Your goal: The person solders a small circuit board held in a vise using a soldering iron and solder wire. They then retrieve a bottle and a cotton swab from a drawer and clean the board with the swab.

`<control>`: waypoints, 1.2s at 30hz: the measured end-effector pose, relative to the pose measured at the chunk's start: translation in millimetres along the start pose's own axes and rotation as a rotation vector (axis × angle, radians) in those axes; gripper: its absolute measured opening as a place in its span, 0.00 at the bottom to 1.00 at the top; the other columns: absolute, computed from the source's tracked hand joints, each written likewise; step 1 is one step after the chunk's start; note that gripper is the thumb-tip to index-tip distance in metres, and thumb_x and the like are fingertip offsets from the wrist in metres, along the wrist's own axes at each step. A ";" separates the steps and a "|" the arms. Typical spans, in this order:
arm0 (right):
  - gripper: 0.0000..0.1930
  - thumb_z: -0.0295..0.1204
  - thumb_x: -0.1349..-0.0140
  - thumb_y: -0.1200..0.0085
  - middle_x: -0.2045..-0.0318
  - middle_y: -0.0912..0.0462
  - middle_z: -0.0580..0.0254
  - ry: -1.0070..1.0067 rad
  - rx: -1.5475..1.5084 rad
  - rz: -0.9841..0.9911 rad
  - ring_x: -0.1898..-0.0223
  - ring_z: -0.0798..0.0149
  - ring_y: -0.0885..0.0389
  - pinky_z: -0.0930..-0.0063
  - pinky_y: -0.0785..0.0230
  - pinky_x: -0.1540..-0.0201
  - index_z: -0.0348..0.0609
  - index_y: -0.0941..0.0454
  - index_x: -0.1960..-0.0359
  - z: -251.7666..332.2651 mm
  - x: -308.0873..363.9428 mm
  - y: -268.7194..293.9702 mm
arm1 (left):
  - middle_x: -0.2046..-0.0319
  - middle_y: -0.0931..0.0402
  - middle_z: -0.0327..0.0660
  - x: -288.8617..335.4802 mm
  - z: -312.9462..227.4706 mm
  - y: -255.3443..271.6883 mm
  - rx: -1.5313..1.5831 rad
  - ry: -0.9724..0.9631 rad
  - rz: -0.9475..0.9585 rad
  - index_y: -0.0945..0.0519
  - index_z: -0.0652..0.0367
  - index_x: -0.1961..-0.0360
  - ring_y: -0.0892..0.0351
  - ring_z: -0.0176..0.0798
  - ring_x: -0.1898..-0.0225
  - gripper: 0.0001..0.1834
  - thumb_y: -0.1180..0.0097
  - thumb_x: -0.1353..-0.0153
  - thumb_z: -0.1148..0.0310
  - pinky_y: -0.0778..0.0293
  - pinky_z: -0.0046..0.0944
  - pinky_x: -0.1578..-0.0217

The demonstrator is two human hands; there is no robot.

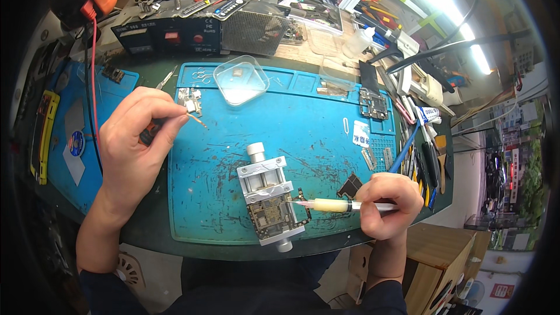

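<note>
My left hand is closed, thumb and fingertips pinching a thin copper-coloured braid above the blue mat. An orange-and-black handle shows behind its fingers; whether the hand grips that too, I cannot tell. At the right, my right hand is wrapped round a syringe of pale yellow paste. The syringe points left, its thin needle reaching the edge of a circuit board; whether it touches is too small to tell. A metal clamp fixture holds the board near the mat's front edge.
On the blue mat stands a clear plastic box, with small metal parts beside it. A dark square piece lies near my right hand. Pens and tools line the right side. Behind sits a black box-shaped device.
</note>
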State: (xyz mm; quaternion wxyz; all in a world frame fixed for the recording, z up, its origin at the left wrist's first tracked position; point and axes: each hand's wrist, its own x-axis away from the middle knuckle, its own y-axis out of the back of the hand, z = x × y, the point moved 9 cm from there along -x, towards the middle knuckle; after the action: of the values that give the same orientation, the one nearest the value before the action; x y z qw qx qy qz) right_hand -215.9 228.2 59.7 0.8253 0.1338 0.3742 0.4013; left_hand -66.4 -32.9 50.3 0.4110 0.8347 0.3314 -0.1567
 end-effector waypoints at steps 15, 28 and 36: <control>0.10 0.14 0.61 0.45 0.86 0.24 0.67 -0.015 0.005 -0.031 0.88 0.73 0.31 0.82 0.41 0.84 0.40 0.23 0.74 -5.3 1.5 1.4 | 0.70 0.22 0.40 -1.0 -0.2 -1.1 -0.003 -0.012 0.007 0.19 0.64 0.69 0.24 0.33 0.70 0.07 0.35 0.48 0.84 0.30 0.29 0.71; 0.08 0.17 0.57 0.44 0.84 0.23 0.64 -0.085 -0.009 -0.009 0.87 0.73 0.30 0.82 0.40 0.83 0.38 0.23 0.73 -11.8 4.9 4.2 | 0.70 0.22 0.40 0.8 2.8 1.7 0.014 0.030 0.005 0.20 0.64 0.68 0.24 0.32 0.70 0.07 0.35 0.47 0.83 0.30 0.29 0.71; 0.07 0.19 0.35 0.49 0.61 0.20 0.54 -0.084 0.047 -0.165 0.64 0.61 0.22 0.73 0.29 0.61 0.36 0.24 0.57 -19.0 -5.3 8.3 | 0.69 0.22 0.39 2.1 -7.2 7.6 0.056 0.000 -0.015 0.19 0.63 0.68 0.24 0.30 0.71 0.07 0.35 0.46 0.83 0.29 0.27 0.74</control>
State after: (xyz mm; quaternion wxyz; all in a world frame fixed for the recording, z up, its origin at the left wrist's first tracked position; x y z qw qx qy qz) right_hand -236.4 228.1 53.8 0.8671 0.1385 0.3582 0.3172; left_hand -59.7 -29.8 58.0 0.3864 0.8434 0.3331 -0.1687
